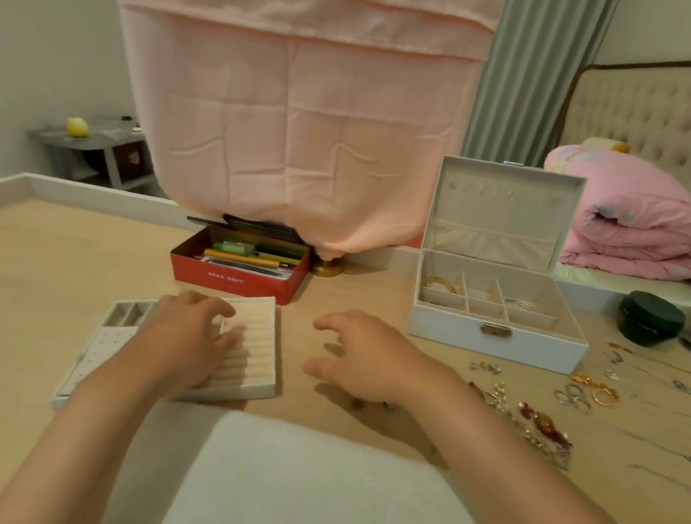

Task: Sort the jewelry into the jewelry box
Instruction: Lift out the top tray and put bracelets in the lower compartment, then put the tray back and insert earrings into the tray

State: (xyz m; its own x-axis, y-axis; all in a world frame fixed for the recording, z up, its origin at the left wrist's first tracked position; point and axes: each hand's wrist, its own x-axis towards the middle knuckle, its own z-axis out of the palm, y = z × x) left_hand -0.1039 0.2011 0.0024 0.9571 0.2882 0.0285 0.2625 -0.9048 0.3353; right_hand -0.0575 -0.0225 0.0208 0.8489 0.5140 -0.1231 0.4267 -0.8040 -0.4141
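Resting on ridged, padded rect. tray [254, 357], left hand [191, 332] lies relaxed; right hand [365, 353] hovers, fingers loosely spread, empty.

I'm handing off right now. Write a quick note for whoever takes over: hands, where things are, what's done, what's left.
Hands: left hand rests on the insert tray; right hand hovers open beside it, empty.
Done: jewelry box stands open at rear right, with a gold bangle and silver bangles in its compartments.
Left: rings, chains and a red beaded piece lie loose on the table, right of the hands.
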